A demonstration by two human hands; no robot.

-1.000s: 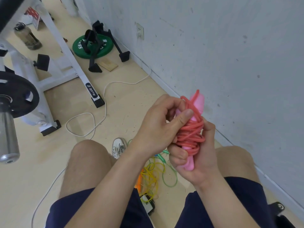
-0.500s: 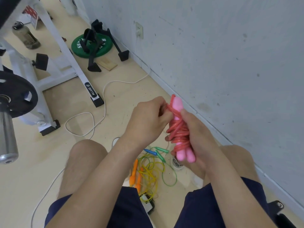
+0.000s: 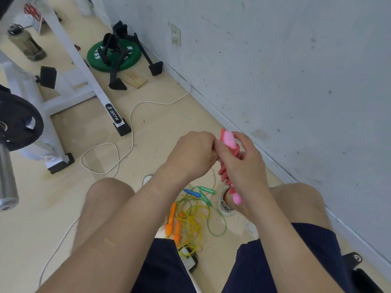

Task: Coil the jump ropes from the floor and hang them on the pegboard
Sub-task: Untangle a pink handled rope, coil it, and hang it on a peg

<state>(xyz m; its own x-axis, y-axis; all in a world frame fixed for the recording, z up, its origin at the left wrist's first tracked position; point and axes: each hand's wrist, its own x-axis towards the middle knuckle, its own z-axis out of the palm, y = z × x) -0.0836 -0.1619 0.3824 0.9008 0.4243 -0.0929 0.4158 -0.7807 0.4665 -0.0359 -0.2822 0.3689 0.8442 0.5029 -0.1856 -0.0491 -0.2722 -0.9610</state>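
Beige gym floor (image 3: pixel 160 123) is carrying a white rack frame (image 3: pixel 84 68) at left and a green weight plate (image 3: pixel 133 60) beyond. Left hand (image 3: pixel 192 153) is pinching cord near the top of the pink jump rope (image 3: pixel 229 140), fingers curled tight. Right hand (image 3: pixel 243 166) is gripping the coiled bundle, upright above the knees. Yellow rope (image 3: pixel 186 218) and green rope (image 3: pixel 206 189) are lying tangled on the floor below. Grey wall (image 3: pixel 296 60) is running along the right.
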